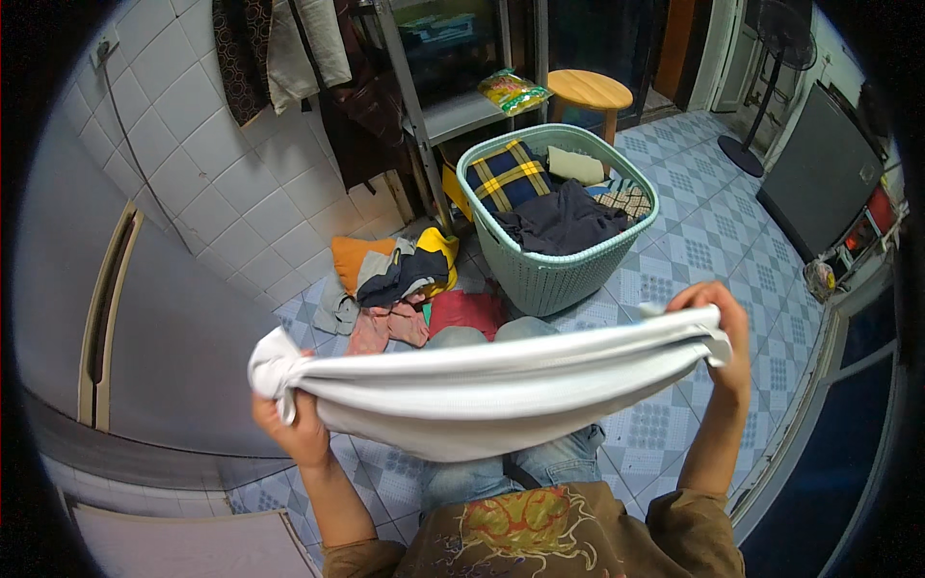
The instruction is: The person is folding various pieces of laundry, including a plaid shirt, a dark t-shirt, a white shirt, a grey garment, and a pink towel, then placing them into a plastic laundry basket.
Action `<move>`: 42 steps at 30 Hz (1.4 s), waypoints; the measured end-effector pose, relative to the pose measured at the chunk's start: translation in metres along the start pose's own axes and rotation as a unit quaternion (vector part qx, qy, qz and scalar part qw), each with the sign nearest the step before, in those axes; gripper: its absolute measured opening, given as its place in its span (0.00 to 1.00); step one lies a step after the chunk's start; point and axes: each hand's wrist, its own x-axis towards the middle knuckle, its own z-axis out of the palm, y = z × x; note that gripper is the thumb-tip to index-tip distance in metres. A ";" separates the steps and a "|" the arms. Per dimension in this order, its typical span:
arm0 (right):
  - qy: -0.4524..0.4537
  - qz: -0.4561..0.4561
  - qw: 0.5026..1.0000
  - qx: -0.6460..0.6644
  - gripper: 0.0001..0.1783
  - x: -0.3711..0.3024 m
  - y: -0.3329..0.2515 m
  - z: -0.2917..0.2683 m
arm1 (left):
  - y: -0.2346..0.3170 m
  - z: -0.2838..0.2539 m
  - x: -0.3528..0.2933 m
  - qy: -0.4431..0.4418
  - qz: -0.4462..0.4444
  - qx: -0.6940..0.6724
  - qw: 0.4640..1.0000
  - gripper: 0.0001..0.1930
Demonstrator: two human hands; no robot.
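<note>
A white piece of cloth (501, 395) hangs stretched between my two hands, sagging in folds above my lap. My left hand (299, 429) is closed round its bunched left end. At the other end, my right hand (718, 323) grips the gathered corner, raised a little higher than the left. Whether the cloth is a garment or a towel cannot be made out. Past it stands a pale green laundry basket (549, 275), holding a navy and yellow plaid cloth (508, 176), a dark cloth (568, 220) and other folded pieces.
Left of the basket, a pile of clothes (400, 275) lies on the tiled floor, with a red cloth (467, 313) beside it. A metal shelf (453, 120), a wooden stool (590, 89) and a standing fan (742, 154) are farther back. A grey refrigerator (183, 328) stands left.
</note>
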 end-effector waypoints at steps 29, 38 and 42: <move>-0.016 0.436 0.897 -0.074 0.19 -0.044 0.173 0.008 | -0.104 0.031 -0.069 -0.173 -0.279 0.033 0.944 0.23; -0.157 0.278 0.923 -0.216 0.26 -0.046 0.102 0.126 | -0.019 0.113 -0.086 -0.394 -0.199 0.373 0.816 0.26; -0.160 0.255 0.947 -0.116 0.21 -0.066 0.137 0.149 | -0.061 0.112 -0.115 -0.382 -0.129 0.289 0.868 0.24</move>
